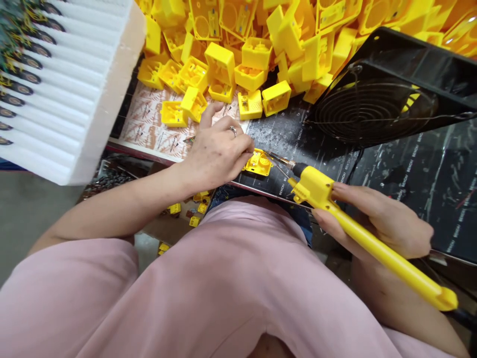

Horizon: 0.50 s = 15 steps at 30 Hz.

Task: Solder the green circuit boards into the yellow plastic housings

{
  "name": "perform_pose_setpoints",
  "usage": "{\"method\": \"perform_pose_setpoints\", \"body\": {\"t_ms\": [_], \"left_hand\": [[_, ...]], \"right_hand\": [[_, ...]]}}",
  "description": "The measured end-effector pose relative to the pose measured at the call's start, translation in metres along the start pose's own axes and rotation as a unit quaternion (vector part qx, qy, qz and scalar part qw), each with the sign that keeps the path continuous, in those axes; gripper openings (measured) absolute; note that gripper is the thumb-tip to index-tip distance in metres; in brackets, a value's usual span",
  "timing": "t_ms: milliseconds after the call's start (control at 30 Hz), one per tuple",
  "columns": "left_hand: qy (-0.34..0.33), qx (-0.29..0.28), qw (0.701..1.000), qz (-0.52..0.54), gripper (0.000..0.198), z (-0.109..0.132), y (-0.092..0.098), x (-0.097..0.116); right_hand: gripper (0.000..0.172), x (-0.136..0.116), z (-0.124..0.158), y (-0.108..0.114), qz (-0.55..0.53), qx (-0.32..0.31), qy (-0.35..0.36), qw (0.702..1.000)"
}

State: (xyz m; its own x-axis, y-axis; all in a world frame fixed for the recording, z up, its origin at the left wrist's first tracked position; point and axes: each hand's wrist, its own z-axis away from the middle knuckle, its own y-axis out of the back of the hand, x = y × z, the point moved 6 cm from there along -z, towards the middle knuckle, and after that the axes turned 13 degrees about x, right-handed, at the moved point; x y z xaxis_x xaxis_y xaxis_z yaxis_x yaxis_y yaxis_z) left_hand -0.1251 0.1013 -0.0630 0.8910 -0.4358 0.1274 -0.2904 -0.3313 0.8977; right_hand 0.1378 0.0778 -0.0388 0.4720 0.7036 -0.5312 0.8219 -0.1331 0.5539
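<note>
My right hand is closed around the long yellow handle of a soldering iron. Its metal tip points left, and a thin feed tube runs beside it. The tip end reaches the right side of a small open yellow plastic case lying at the bench's near edge. My left hand, with a ring on one finger, has thumb and forefinger pinched at the case's left end. What lies between those fingertips is hidden. Thin coloured wires show just left of that hand.
Many yellow plastic cases are heaped along the back. A black fan with a wire guard stands at the right. On the left, a white foam tray carries a row of round dark parts with wires. More yellow pieces lie below the bench edge.
</note>
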Motion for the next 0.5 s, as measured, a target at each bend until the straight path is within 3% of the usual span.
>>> {"method": "perform_pose_setpoints", "body": {"t_ms": [133, 367, 500], "left_hand": [[-0.004, 0.009, 1.0, 0.0, 0.026, -0.002, -0.004, 0.005], [0.008, -0.067, 0.998, 0.001, 0.029, -0.012, -0.006, 0.004], [-0.016, -0.09, 0.996, 0.004, 0.029, -0.016, -0.008, 0.005]], "right_hand": [[0.04, -0.012, -0.005, -0.006, -0.059, 0.019, 0.031, 0.998], [0.019, -0.016, -0.007, -0.015, -0.039, -0.019, 0.065, 0.997], [0.026, -0.022, -0.015, -0.019, -0.049, -0.038, 0.108, 0.992]]}}
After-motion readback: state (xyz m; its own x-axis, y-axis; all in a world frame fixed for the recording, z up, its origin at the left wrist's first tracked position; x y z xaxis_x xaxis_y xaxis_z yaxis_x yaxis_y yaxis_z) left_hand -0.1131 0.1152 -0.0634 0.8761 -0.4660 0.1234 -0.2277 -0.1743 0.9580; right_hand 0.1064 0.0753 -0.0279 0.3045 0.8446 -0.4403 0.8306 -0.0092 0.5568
